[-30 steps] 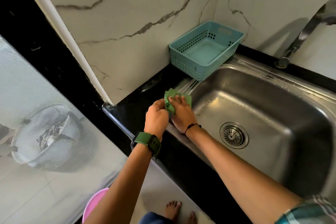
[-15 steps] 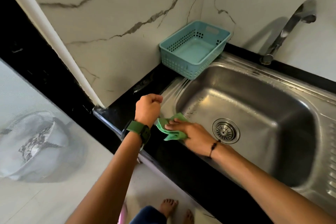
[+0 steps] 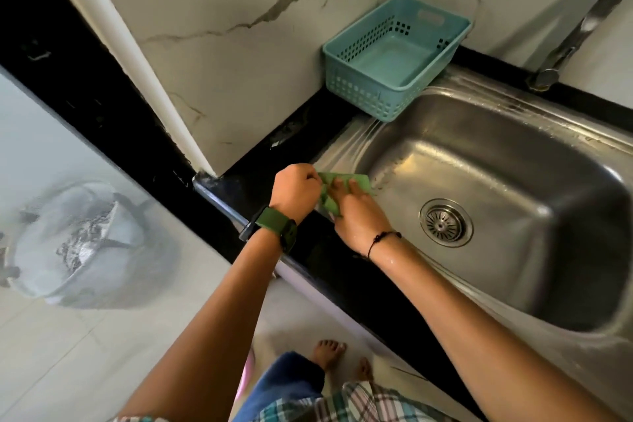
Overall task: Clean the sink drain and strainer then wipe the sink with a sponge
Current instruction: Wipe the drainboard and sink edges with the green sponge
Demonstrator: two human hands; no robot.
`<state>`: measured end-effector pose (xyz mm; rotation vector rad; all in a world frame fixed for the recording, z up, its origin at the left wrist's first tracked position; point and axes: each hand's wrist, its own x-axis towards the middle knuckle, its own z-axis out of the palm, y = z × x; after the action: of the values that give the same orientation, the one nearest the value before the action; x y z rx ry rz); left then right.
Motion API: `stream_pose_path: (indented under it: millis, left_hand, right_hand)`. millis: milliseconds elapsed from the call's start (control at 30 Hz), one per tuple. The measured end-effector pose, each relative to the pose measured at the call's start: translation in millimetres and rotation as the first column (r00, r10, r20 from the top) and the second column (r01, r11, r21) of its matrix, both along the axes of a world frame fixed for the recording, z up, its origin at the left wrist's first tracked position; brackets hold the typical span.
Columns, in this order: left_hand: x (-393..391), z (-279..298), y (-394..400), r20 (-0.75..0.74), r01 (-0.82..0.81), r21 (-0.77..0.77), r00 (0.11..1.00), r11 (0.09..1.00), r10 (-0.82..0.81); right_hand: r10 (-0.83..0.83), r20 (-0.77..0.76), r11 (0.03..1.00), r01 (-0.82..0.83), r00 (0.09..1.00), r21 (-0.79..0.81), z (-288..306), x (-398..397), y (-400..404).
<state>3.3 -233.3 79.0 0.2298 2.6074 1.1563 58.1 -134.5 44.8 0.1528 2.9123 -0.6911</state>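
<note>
A thin green sponge cloth [image 3: 359,181] lies on the left rim of the steel sink [image 3: 513,161]. My right hand [image 3: 356,216] presses flat on it with straight fingers. My left hand [image 3: 296,190], wearing a green watch, is curled into a fist and pinches the cloth's left edge. The round metal strainer [image 3: 445,223] sits in the drain at the basin's bottom, to the right of my right hand. The basin looks wet.
A teal plastic basket [image 3: 373,92] stands at the sink's back left corner against the marble wall. A steel tap [image 3: 575,41] rises at the back right. The black counter edge [image 3: 260,181] runs in front of me. My bare feet are below.
My right hand slid the cloth back up the left rim, away from the front edge. My left hand closed in and took hold of the cloth's edge.
</note>
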Motion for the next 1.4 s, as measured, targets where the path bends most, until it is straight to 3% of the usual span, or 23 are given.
stream_pose_path:
  millis: [100, 267, 433, 667, 833, 1133, 1233, 1400]
  left_hand:
    - [4.9, -1.0, 11.9, -0.007, 0.164, -0.156, 0.986, 0.974, -0.167]
    - [9.1, -5.6, 26.6, 0.012, 0.412, -0.524, 0.879, 0.745, -0.477]
    - [1.9, -3.7, 16.9, 0.052, 0.491, -0.594, 0.814, 0.638, -0.579]
    - [-2.6, -12.8, 24.7, 0.095, 0.477, -0.707, 0.796, 0.523, -0.598]
    - [-4.5, -8.1, 28.5, 0.049, 0.438, -0.7, 0.817, 0.564, -0.574]
    - [-2.4, -14.8, 25.8, 0.082, 0.471, -0.62, 0.835, 0.628, -0.545]
    - [-1.4, -13.0, 24.6, 0.074, 0.463, -0.613, 0.841, 0.641, -0.536]
    - [0.2, -12.0, 24.2, 0.064, 0.452, -0.593, 0.852, 0.667, -0.52]
  right_hand:
    - [0.079, -0.02, 0.996, -0.078, 0.997, 0.041, 7.1, 18.1, 0.7]
    - [0.057, 0.02, 0.995, -0.055, 0.998, -0.085, 21.3, 78.9, 44.5]
    - [0.055, 0.066, 0.994, -0.048, 0.996, -0.099, 18.6, 109.9, 65.3]
    - [0.125, 0.055, 0.992, -0.123, 0.991, -0.035, 18.6, 51.7, 30.3]
    - [0.064, 0.073, 0.995, -0.058, 0.995, -0.079, 17.1, 57.0, 33.7]
    - [-0.054, 0.161, 0.982, 0.082, 0.985, -0.171, 34.5, 199.1, 113.6]
    - [-0.059, 0.167, 0.981, 0.088, 0.984, -0.171, 36.2, 181.4, 105.4]
    - [-0.015, 0.074, 1.0, 0.017, 0.997, -0.022, 23.6, 97.8, 48.7]
